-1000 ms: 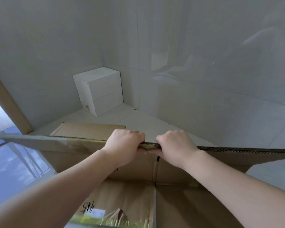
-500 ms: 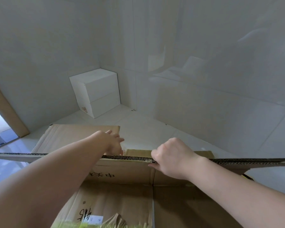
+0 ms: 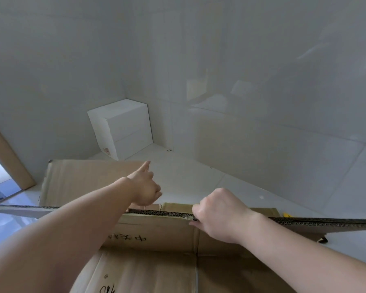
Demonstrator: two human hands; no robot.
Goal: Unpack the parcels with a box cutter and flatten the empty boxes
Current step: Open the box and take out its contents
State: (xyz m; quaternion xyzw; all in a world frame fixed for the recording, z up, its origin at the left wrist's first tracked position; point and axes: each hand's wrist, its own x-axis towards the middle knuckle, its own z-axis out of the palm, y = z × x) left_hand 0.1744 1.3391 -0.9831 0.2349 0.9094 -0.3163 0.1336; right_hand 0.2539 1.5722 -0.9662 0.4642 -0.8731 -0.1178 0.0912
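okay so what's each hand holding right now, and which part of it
The right hand grips the brown cardboard box by its raised corrugated top edge, near the middle seam. The left hand holds nothing; it reaches beyond that edge.

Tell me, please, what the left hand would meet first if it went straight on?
Probably the flattened cardboard flap lying beyond the left hand; past its pointing finger lies bare floor, though depth is unclear.
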